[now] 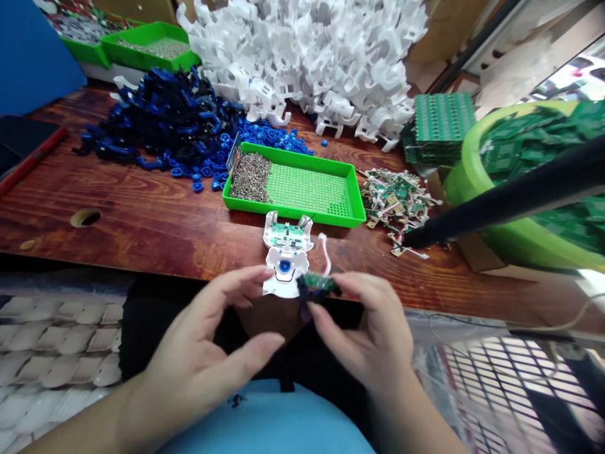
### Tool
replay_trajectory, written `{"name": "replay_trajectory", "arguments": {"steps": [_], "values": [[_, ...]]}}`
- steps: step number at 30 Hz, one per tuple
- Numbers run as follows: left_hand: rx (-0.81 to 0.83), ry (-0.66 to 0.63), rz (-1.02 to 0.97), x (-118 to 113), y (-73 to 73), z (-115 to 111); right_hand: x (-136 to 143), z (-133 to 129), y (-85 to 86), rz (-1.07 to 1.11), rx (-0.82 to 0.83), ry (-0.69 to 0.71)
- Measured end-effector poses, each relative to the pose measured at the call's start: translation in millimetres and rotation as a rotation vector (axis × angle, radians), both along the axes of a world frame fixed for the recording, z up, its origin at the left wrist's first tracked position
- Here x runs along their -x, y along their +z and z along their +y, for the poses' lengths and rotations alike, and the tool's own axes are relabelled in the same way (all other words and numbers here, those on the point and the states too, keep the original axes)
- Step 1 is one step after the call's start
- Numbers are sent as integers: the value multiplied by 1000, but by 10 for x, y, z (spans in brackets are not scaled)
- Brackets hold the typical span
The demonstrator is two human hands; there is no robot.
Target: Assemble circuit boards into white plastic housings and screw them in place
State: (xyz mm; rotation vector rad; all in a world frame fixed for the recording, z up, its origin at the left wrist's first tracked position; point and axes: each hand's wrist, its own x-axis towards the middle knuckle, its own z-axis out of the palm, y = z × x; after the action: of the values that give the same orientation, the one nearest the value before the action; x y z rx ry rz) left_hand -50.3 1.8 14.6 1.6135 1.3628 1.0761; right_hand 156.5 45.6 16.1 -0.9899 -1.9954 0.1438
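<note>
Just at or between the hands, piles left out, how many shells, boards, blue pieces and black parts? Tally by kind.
White shells: 2
Green boards: 2, one in the upper shell, one with the black part
Blue piece: 1
Black part: 1, in the right hand
Total: 6

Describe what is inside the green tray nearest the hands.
Small metal pieces fill the left end of the green tray, hiding whatever is beneath; elsewhere its perforated floor shows.
</note>
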Motion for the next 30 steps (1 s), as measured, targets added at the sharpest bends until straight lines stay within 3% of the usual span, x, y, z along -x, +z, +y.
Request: {"name": "replay_trajectory", "arguments": {"steps": [3,6,12,17,24,26,30], "values": [[-69,99,458,78,-32,172,-2,231,22,-29,26,-7],[16,49,668,44,-65,345,45,385,-8,-53,183,72],[103,20,740,-100,-49,496,88,427,-104,-59,379,105],[91,-12,708,-107,-19,503,12,443,-24,-108,453,174],[159,-108,450,-119,68,473,11,458,83,-211,443,229],[216,-139,256,-137,61,445,22,449,85,-217,461,241],[417,-135,-314,-204,8,356,55,405,85,-200,497,263]]}}
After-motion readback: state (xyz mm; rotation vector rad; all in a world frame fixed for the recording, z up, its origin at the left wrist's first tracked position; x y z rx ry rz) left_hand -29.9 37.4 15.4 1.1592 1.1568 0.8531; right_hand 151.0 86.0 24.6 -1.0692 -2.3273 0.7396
